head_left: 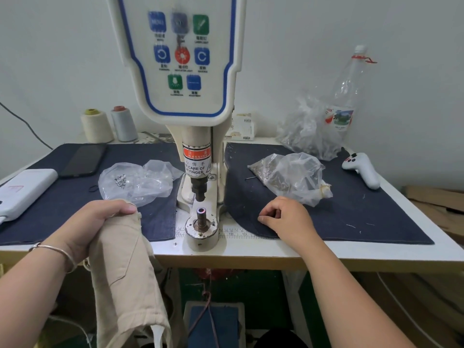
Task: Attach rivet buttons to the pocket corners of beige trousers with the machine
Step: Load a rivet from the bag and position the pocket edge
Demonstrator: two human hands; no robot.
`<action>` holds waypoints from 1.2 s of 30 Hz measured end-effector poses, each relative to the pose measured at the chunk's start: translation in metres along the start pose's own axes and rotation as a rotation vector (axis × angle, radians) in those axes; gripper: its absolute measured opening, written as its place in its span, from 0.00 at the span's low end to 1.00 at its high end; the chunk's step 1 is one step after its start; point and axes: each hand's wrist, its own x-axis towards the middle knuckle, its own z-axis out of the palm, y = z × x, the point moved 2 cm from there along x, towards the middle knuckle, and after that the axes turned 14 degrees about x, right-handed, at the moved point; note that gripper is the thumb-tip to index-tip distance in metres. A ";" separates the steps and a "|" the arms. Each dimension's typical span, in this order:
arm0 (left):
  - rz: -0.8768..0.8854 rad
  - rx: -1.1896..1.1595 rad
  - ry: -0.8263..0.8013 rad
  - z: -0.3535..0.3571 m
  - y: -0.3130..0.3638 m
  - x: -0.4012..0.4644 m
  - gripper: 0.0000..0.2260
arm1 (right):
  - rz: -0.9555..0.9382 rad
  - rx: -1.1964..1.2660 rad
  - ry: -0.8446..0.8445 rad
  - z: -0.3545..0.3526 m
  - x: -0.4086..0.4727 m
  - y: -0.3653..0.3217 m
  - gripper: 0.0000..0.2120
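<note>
The beige trousers [125, 267] hang off the table's front edge at the left, bunched at the top in the grip of my left hand [100, 217]. The rivet machine [198, 136] stands at the centre; its black punch [199, 189] is raised above the lower die post [201, 217], and nothing lies between them. My right hand [286, 217] rests on the dark denim mat [351, 217] right of the machine, fingers curled with thumb and fingertips together; I cannot tell whether a rivet is pinched there.
A clear bag with a few silver rivets [135, 180] lies left of the machine. Two fuller bags [293, 177] [308, 131] lie to the right, with a plastic bottle [347, 91] and a white controller [361, 169]. A phone [82, 159], a white box [22, 189] and thread cones [96, 125] occupy the left.
</note>
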 end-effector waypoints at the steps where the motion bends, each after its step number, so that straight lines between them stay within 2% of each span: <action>1: 0.000 -0.001 -0.003 0.000 0.000 0.000 0.24 | -0.005 -0.004 0.004 0.000 0.000 0.000 0.06; 5: 0.011 -0.015 -0.010 0.000 0.000 0.000 0.25 | -0.008 0.051 0.034 -0.002 -0.003 -0.001 0.07; 8: 0.019 -0.024 -0.023 0.001 0.001 0.000 0.24 | -0.018 0.214 0.148 -0.007 -0.008 -0.007 0.07; 11: 0.015 -0.023 -0.014 0.000 0.000 0.000 0.28 | -0.100 0.383 0.222 -0.005 -0.020 -0.030 0.06; 13: 0.007 -0.025 -0.009 0.000 0.000 0.000 0.28 | -0.155 0.455 0.189 0.005 -0.029 -0.050 0.06; 17: 0.006 -0.052 -0.016 0.001 0.002 -0.004 0.22 | -0.212 0.563 0.080 0.027 -0.037 -0.080 0.05; 24: -0.032 -0.054 0.019 0.001 0.003 -0.005 0.23 | -0.203 0.521 -0.017 0.050 -0.030 -0.095 0.03; 30: -0.025 -0.026 0.029 0.000 0.001 -0.003 0.26 | -0.227 0.412 -0.011 0.051 -0.026 -0.097 0.03; 34: -0.025 -0.022 0.038 0.000 0.000 -0.001 0.20 | -0.241 0.381 -0.013 0.049 -0.025 -0.099 0.04; 36: -0.027 -0.019 0.047 0.000 0.000 -0.002 0.20 | -0.238 0.368 -0.021 0.049 -0.025 -0.100 0.04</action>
